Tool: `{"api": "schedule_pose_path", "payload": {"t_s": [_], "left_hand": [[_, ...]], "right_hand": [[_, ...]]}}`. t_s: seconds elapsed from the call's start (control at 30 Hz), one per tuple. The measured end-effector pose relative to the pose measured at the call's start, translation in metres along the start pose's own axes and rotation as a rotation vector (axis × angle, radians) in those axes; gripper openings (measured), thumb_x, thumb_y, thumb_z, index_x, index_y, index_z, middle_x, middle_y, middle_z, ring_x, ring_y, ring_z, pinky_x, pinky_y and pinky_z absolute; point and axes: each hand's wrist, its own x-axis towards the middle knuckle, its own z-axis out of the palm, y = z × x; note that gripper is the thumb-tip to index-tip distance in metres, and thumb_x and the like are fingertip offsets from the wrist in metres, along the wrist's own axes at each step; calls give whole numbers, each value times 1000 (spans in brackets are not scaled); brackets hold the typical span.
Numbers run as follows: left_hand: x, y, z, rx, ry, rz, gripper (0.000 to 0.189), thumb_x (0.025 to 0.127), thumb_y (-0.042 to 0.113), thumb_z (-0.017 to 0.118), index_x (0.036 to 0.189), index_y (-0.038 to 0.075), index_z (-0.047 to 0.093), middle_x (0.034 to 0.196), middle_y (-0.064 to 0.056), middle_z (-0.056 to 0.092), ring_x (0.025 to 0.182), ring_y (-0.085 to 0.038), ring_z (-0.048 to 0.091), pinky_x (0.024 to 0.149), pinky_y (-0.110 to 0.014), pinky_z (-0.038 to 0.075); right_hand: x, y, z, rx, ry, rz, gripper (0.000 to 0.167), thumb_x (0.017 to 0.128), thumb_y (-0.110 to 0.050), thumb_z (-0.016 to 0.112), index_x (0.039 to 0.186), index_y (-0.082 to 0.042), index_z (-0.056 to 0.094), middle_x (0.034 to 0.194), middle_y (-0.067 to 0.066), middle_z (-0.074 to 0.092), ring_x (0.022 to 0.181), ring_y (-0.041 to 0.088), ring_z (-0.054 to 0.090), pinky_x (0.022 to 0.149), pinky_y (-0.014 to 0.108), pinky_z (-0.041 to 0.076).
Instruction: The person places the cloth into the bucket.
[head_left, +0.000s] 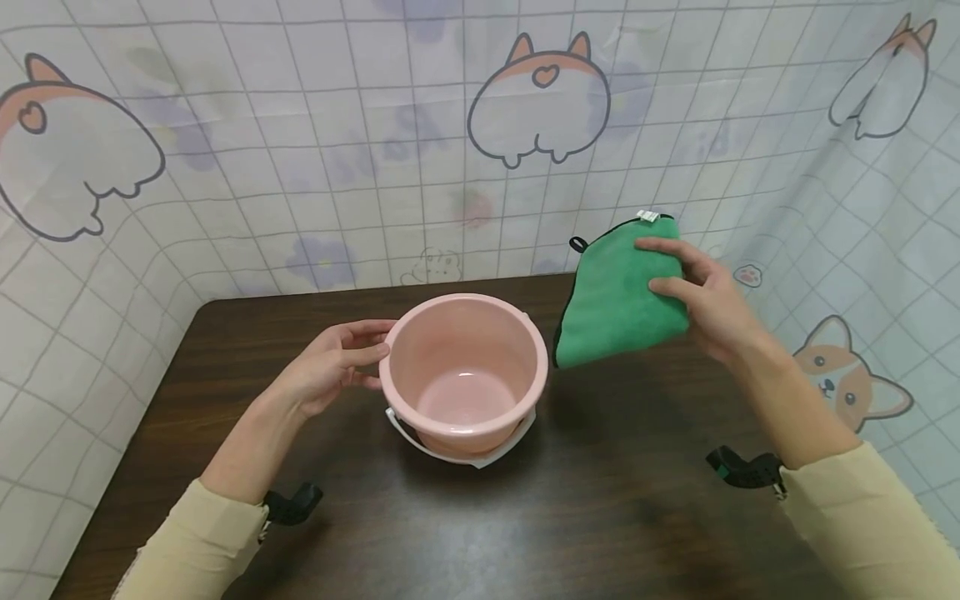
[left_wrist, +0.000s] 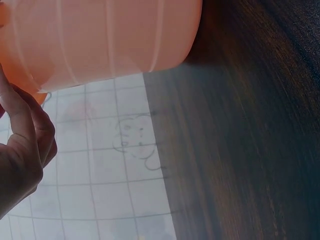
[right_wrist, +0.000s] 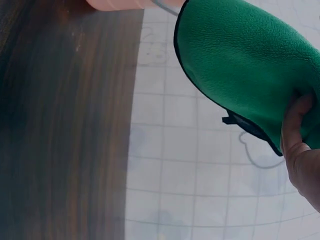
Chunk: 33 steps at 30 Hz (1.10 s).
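Observation:
A pink plastic bucket [head_left: 463,375] with a white handle folded down stands in the middle of the dark wooden table [head_left: 615,517]. My left hand [head_left: 337,362] grips its left rim, fingers on the outer wall [left_wrist: 100,35]. To the right of the bucket, my right hand [head_left: 697,292] holds a folded green microfibre cloth [head_left: 622,296] up above the table, thumb under it and fingers on top. In the right wrist view the green cloth [right_wrist: 250,65] has a black edging and a small black loop.
A cartoon-printed white grid curtain [head_left: 300,167] hangs behind the table and along both sides. The table's far edge runs just behind the bucket. Black wrist mounts [head_left: 738,468] sit on both forearms.

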Motion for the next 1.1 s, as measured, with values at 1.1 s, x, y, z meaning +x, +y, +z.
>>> {"api": "schedule_pose_path", "payload": {"t_s": [1.1], "left_hand": [[1,-1,-1,8,3,-14,51,104,5,58,151,-7,41,129,-14,55,93,-17,66,72,-33,63]], "right_hand": [[12,-34,39,58,-130,-183,46,101,7,50,141,-12,61,144,14,41,104,21,52,71,25,56]]}}
